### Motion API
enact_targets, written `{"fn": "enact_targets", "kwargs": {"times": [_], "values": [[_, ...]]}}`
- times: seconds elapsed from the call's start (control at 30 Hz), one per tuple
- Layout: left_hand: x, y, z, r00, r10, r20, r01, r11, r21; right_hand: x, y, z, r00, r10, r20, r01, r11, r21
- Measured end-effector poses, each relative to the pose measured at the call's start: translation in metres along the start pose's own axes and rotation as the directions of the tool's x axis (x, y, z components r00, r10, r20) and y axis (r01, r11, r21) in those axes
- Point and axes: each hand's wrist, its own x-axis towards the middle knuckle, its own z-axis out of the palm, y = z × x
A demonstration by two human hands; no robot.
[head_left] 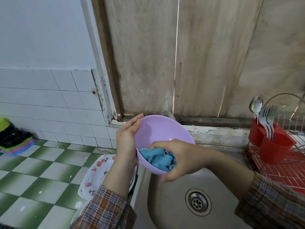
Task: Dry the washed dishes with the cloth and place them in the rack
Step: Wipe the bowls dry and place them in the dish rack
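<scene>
Nearest the camera is the steel sink [173,212], with a small stack of flower-patterned plates [97,176] just left of it on the green-checked counter [33,171]. I'd guess those are waiting their turn.

Above the sink, the lilac bowl [158,131] is held up between both hands, tilted so the inside faces the camera. The left hand [127,142] lies flat against the outer wall, fingers mostly straight, propping the bowl rather than clamping it. The right hand [179,157] has its fingers curled round a bunched blue cloth [158,158] and presses it into the lower inside of the bowl, right by the rim.

So I'd say this is the drying step, mid-wipe on the bowl. Only the bottom part of the inside has cloth on it, so the upper inside and the outside probably need a pass too.

After that the bowl has to go right — the wire rack [280,171] sits beside the sink on that side, well apart from the bowl. Its red cutlery holder [270,146] has forks [268,116] and a spoon [256,104] standing in it, so the bowl will need an open patch of rack clear of the holder, and a firmer grip from one hand for the carry.
</scene>
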Motion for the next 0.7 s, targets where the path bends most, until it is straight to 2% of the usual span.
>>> {"fn": "enact_targets", "kwargs": {"times": [0.07, 0.1, 0.13, 0.17, 0.2, 0.23, 0.3, 0.37, 0.47, 0.5, 0.57, 0.6, 0.63, 0.67, 0.7], "values": [[0.001, -0.009, -0.001, 0.997, 0.07, 0.025, -0.073, 0.992, 0.107, -0.002, 0.006, -0.006, 0.999, -0.023, -0.047, 0.026, 0.998, 0.052], [0.002, -0.012, -0.006, 0.983, 0.17, 0.073, -0.183, 0.953, 0.243, -0.004, 0.009, -0.01, 0.998, -0.022, -0.063, 0.03, 0.992, 0.125], [0.003, -0.013, -0.012, 0.946, 0.27, 0.182, -0.322, 0.853, 0.41, -0.006, 0.011, -0.015, 0.996, -0.027, -0.084, 0.043, 0.98, 0.195], [0.005, -0.013, -0.018, 0.888, 0.31, 0.341, -0.452, 0.727, 0.517, -0.009, 0.014, -0.021, 0.993, -0.036, -0.115, 0.064, 0.967, 0.247], [0.004, -0.011, -0.023, 0.826, 0.281, 0.488, -0.536, 0.658, 0.529, -0.012, 0.017, -0.029, 0.986, -0.049, -0.157, 0.091, 0.957, 0.276], [-0.001, -0.007, -0.025, 0.791, 0.204, 0.577, -0.535, 0.688, 0.49, -0.015, 0.02, -0.036, 0.977, -0.06, -0.205, 0.122, 0.945, 0.303], [-0.01, -0.002, -0.026, 0.756, 0.1, 0.647, -0.467, 0.775, 0.426, -0.022, 0.024, -0.05, 0.953, -0.068, -0.297, 0.181, 0.91, 0.374], [-0.017, -0.004, -0.025, 0.761, 0.066, 0.646, -0.392, 0.84, 0.375, -0.027, 0.029, -0.057, 0.914, -0.06, -0.401, 0.23, 0.892, 0.39], [-0.025, -0.01, -0.014, 0.848, 0.058, 0.527, -0.233, 0.934, 0.272, -0.026, 0.031, -0.056, 0.809, -0.005, -0.588, 0.252, 0.907, 0.338], [-0.027, -0.012, -0.011, 0.873, 0.049, 0.485, -0.191, 0.95, 0.247, -0.024, 0.028, -0.053, 0.748, 0.001, -0.664, 0.268, 0.915, 0.303], [-0.029, -0.014, -0.007, 0.903, 0.046, 0.427, -0.157, 0.961, 0.228, -0.022, 0.023, -0.047, 0.577, -0.004, -0.817, 0.292, 0.935, 0.201], [-0.03, -0.015, -0.005, 0.919, 0.044, 0.391, -0.145, 0.961, 0.234, -0.023, 0.021, -0.043, 0.491, -0.007, -0.871, 0.31, 0.936, 0.167], [-0.03, -0.017, -0.003, 0.936, 0.044, 0.349, -0.134, 0.961, 0.24, -0.026, 0.017, -0.038, 0.437, -0.019, -0.899, 0.333, 0.932, 0.143], [-0.03, -0.018, 0.0, 0.953, 0.042, 0.301, -0.115, 0.967, 0.227, -0.029, 0.012, -0.03, 0.433, -0.035, -0.901, 0.344, 0.93, 0.129], [-0.03, -0.019, 0.004, 0.964, 0.045, 0.261, -0.097, 0.977, 0.191, -0.03, 0.008, -0.019, 0.465, -0.065, -0.883, 0.308, 0.947, 0.093]]}}
